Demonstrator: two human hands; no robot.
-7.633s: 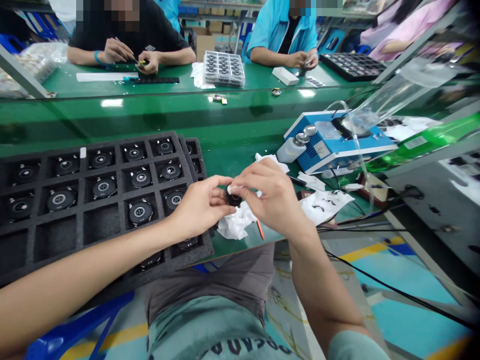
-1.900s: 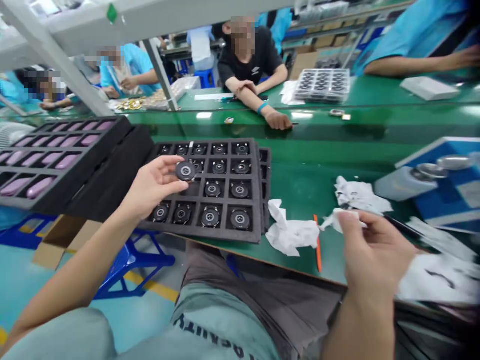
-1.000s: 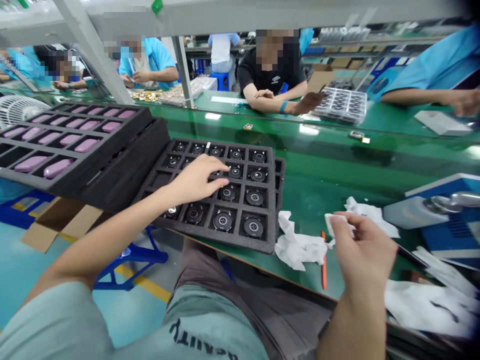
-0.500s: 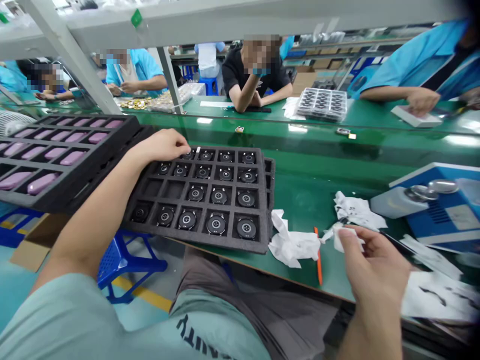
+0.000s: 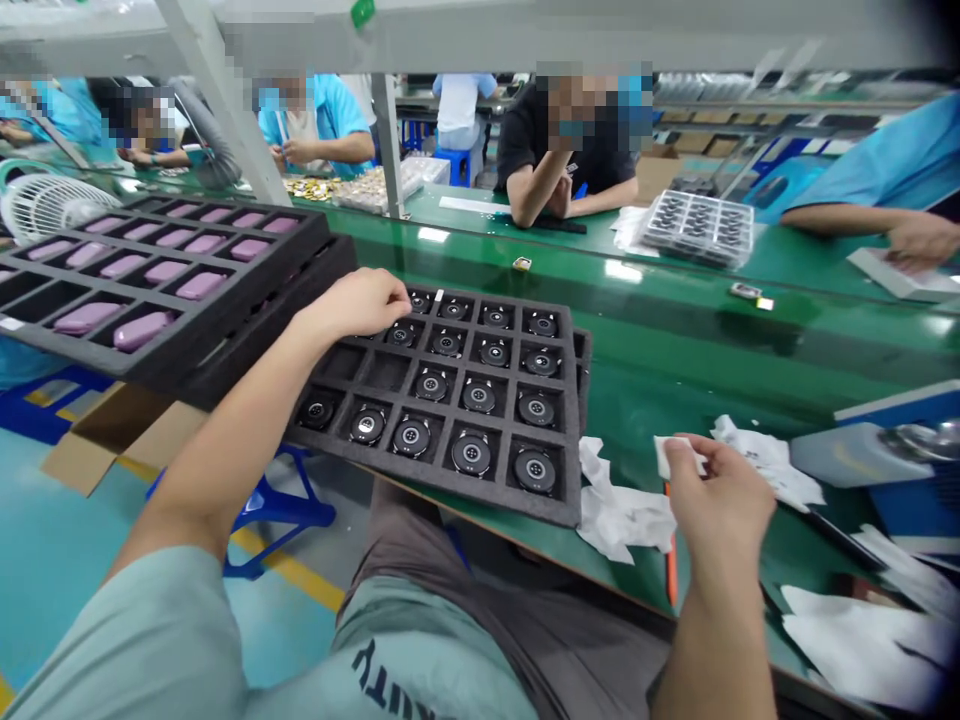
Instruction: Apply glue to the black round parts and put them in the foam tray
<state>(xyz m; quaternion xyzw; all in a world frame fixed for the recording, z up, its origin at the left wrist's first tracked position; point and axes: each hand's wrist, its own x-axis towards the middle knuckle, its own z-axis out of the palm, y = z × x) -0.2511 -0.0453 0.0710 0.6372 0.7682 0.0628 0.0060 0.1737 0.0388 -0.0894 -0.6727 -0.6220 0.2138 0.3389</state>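
Note:
My left hand is over the back left corner of a black foam tray, its fingers curled together beside a watch body. Whatever the fingertips may hold is hidden. Round black watch bodies lie back side up in most of the tray's square cells; a couple of cells towards the left have none. To the right of the tray, my right hand pinches a folded white tissue between thumb and fingers, above the table. A crumpled tissue and an orange stick-like tool lie beneath and beside it.
Stacked foam trays with purple cases stand at the left. On the right are a pump bottle, a blue box and more tissues. Several co-workers sit across the green bench. A blue stool is below.
The view has swung, so the scene sits further right. My left hand now covers more of the tray's left edge. My right hand has come closer to the tray, still with the tissue.

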